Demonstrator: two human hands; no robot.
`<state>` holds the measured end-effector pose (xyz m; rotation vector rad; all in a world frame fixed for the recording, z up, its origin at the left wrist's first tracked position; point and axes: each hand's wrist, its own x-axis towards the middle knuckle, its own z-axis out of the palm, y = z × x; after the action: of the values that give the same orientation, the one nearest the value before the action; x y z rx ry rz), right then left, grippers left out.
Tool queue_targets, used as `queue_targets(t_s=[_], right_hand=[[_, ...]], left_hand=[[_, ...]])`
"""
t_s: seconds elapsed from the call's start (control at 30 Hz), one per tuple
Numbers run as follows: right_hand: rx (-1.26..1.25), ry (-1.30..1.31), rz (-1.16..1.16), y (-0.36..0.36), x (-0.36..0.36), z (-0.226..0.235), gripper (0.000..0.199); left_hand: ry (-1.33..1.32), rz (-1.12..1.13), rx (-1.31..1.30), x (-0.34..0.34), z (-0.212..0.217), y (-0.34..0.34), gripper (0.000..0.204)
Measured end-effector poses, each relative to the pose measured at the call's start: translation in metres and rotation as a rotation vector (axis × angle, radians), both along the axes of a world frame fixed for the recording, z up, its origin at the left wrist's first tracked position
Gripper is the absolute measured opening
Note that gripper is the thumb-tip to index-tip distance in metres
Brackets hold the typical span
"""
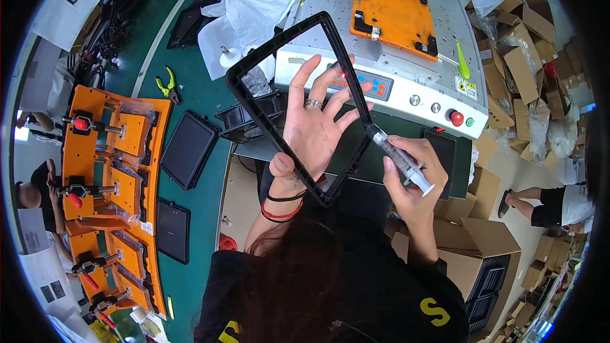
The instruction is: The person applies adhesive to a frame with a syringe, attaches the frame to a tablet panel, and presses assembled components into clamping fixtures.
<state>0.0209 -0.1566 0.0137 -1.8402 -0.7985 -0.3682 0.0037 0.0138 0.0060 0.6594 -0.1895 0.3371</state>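
Observation:
A black rectangular plastic frame (277, 46) is held up tilted in front of me. My left hand (311, 132) supports it, with the thumb over its near left side and the ringed fingers spread behind the opening. In my right hand (420, 174) is a clear syringe (400, 157) with dark contents. Its dark tip end meets or nearly meets the frame's right corner; exact contact cannot be made out. The syringe's plunger points back toward my right palm.
Beyond my hands stands a white machine (394, 98) with buttons and an orange plate (397, 16). To the left are an orange clamp fixture (89, 171), black panels (189, 149) and yellow-handled pliers (168, 86) on the green table. Cardboard boxes (476, 241) stand at right.

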Motion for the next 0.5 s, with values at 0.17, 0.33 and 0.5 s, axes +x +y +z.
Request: queue_targets(t_s=[0.17,0.33,0.5], right_hand=[[-0.024,0.105,-0.022,-0.003,-0.006,0.002,0.028],[0.126,0.278,0.026,-0.010,-0.008,0.006,0.025],[0.435,0.409,0.235,-0.003,-0.003,0.033,0.028]], left_hand=[[-0.011,0.021,0.038,0.001,0.002,0.001,0.136],[-0.068,-0.052,0.007,0.000,-0.009,0.005,0.134],[-0.022,-0.261,-0.147,-0.004,-0.006,0.003,0.137]])
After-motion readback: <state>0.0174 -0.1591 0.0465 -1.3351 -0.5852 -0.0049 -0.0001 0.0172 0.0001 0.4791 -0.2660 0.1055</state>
